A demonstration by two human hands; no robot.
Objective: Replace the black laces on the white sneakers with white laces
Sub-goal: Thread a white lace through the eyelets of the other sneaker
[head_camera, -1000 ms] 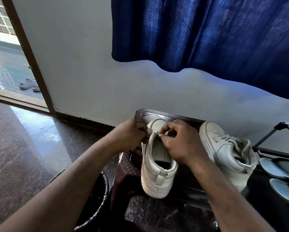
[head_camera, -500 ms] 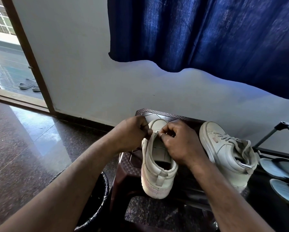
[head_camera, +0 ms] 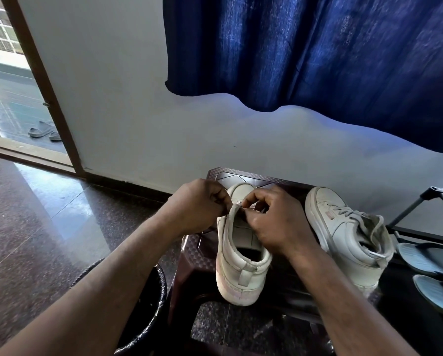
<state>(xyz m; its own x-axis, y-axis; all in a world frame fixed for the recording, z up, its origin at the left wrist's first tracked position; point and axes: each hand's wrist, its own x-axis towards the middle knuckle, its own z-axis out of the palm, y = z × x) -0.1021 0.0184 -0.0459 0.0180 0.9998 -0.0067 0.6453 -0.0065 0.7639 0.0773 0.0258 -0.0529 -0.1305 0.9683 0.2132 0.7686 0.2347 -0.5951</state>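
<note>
Two white sneakers stand on a dark brown plastic stool [head_camera: 243, 176]. The left sneaker [head_camera: 241, 268] has its heel toward me, and its tongue is bare where it shows. My left hand [head_camera: 197, 204] curls against the shoe's left eyelet flap. My right hand [head_camera: 274, 222] pinches a thin white lace end [head_camera: 251, 207] at the lower eyelets, fingers bent over the tongue. The right sneaker [head_camera: 343, 232] lies tilted on its side and is laced in white. No black lace is in view.
A dark bin [head_camera: 148, 304] stands on the floor left of the stool. A black rack [head_camera: 425, 201] and blue-grey sandals [head_camera: 430, 260] are at the right. A blue curtain [head_camera: 318, 47] hangs above. An open doorway [head_camera: 15, 98] is at far left.
Both hands have shifted slightly up and toward the toe of the left sneaker, still working at its eyelets. The shoes have not moved.
</note>
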